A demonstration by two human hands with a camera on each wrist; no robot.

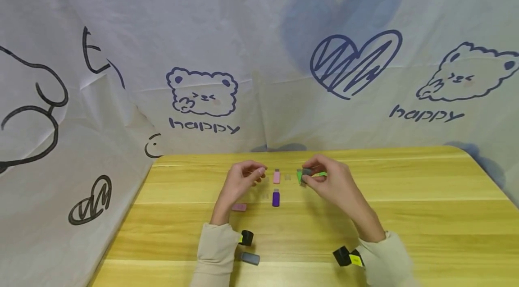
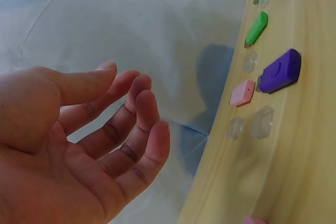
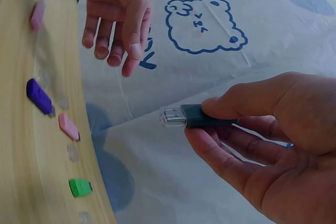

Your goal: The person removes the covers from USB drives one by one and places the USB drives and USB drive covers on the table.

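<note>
My right hand pinches a dark grey-green USB flash drive between thumb and fingers, held above the far part of the table. A clear cap covers its connector end, which points toward my left hand. Loosely bent and with nothing in it, my left hand hovers left of the row of drives. Between the hands lie a pink flash drive and, nearer to me, a purple flash drive, both with bare connectors. Green flash drives lie by the right hand, which partly hides them in the head view.
Clear caps lie beside the drives on the wooden table. Another pink drive sits near the left wrist, and a grey drive lies closer to me. A white cloth with drawings hangs behind the table.
</note>
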